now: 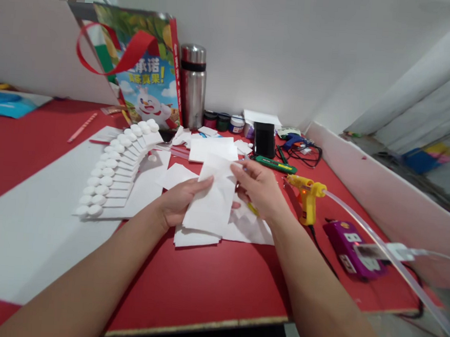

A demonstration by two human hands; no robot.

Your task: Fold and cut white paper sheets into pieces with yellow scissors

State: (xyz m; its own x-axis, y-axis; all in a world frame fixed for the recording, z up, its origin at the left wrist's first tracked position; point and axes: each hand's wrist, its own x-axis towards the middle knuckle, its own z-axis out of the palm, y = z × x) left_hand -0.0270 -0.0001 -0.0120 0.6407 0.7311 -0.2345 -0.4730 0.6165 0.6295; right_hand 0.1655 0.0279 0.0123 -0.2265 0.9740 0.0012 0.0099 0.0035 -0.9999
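Above the middle of the red desk [209,285], a white sheet [212,201] is held up between both hands. The left hand [180,202] is closed on its left edge with the thumb on top, and the right hand [258,189] pinches its upper right corner. It looks thin and light, probably paper or thin foam, and likely to bend or crease under a hard squeeze, so the edges seem the safest place to hold it, as both hands do now. More white pieces [244,230] lie loose just beneath. To the left sits a fanned white construction [112,173] tipped with small white balls, resting on a large white board [28,232]. Close by the right wrist stands a yellow glue gun [308,197] — its light glows, so it may be hot — with a purple power strip [352,249] beyond and a green utility knife [276,165], a steel flask [192,86] and a printed bag [145,73] further back.
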